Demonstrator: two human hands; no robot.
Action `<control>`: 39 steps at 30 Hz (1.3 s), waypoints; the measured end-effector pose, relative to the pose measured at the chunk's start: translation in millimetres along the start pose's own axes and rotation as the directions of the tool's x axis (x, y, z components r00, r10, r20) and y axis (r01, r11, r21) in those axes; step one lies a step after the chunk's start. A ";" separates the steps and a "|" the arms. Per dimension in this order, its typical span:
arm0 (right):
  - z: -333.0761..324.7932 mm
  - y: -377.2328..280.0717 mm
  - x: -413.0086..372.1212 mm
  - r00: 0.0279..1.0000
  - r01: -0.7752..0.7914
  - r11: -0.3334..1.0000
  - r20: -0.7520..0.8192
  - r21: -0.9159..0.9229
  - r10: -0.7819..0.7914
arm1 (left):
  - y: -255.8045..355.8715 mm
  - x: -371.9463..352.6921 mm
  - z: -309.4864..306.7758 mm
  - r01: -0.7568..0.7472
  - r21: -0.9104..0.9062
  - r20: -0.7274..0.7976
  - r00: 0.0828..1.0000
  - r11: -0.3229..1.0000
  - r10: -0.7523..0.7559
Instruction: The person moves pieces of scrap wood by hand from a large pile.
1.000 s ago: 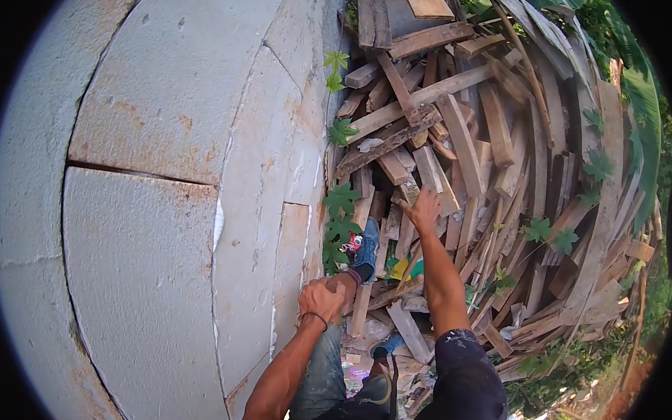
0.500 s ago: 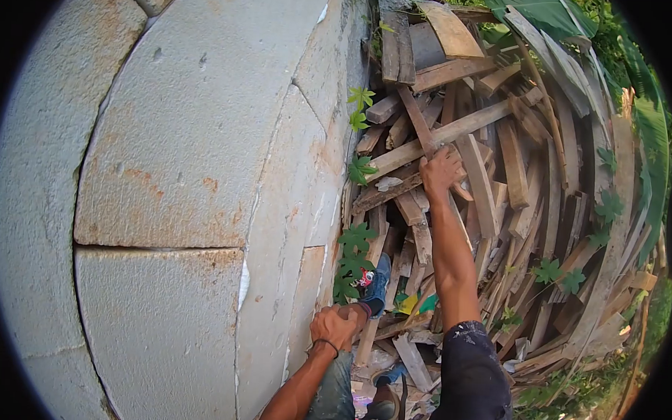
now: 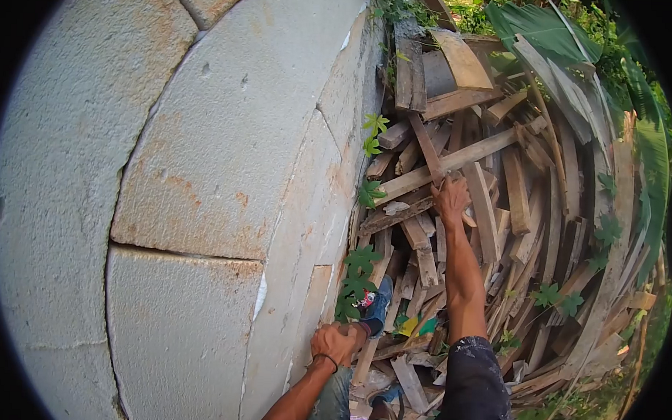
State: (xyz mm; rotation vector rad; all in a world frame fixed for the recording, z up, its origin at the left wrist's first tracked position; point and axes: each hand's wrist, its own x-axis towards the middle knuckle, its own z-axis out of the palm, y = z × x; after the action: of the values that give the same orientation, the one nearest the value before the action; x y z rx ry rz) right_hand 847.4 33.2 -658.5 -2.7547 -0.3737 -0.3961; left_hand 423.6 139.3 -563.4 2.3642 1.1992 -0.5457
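My right hand [image 3: 452, 199] reaches into the heap of scrap wood. Its fingers are closed around the near end of a narrow reddish-brown wood strip [image 3: 425, 145]. The strip slants up and away, crossing a longer pale beam [image 3: 475, 152]. Just right of the hand leans another short plank [image 3: 482, 211]. My left hand [image 3: 334, 343], with a dark band at its wrist, is curled over my bent knee; its fingertips are partly hidden. Below it, one blue shoe [image 3: 378, 308] stands among the boards.
A large pale block wall [image 3: 189, 183] rises along my left side. Loose boards [image 3: 525, 187] are stacked untidily on the right, many overlapping. Green leaves [image 3: 360, 263] grow between wall and wood. A broad banana-like leaf [image 3: 542, 30] hangs at the back. A second shoe [image 3: 386, 394] is lower down.
The view has shifted, so the wall and wood appear lower and farther right. My right hand keeps its grip on the strip, and my left hand stays on the knee.
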 end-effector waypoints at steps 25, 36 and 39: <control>-488.8 69.7 -405.6 0.772 -0.290 0.937 0.627 0.193 0.110 | -3.6 -117.2 52.8 -0.098 0.124 -0.017 0.995 0.987 0.101; -625.0 249.7 -414.4 0.552 -0.828 0.549 0.355 0.119 0.755 | -6.9 -146.2 87.3 -0.149 0.241 -0.057 0.984 0.959 0.168; -821.3 310.7 -314.3 0.696 -0.617 0.692 -0.150 0.375 0.702 | -1.1 -150.5 83.3 -0.158 0.235 -0.058 0.983 0.959 0.176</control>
State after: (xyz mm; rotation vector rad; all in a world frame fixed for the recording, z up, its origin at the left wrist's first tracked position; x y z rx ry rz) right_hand 464.1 -608.7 -101.1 -2.2685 0.6030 -0.4732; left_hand 327.8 -3.2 -554.0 2.6751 1.0013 -0.5650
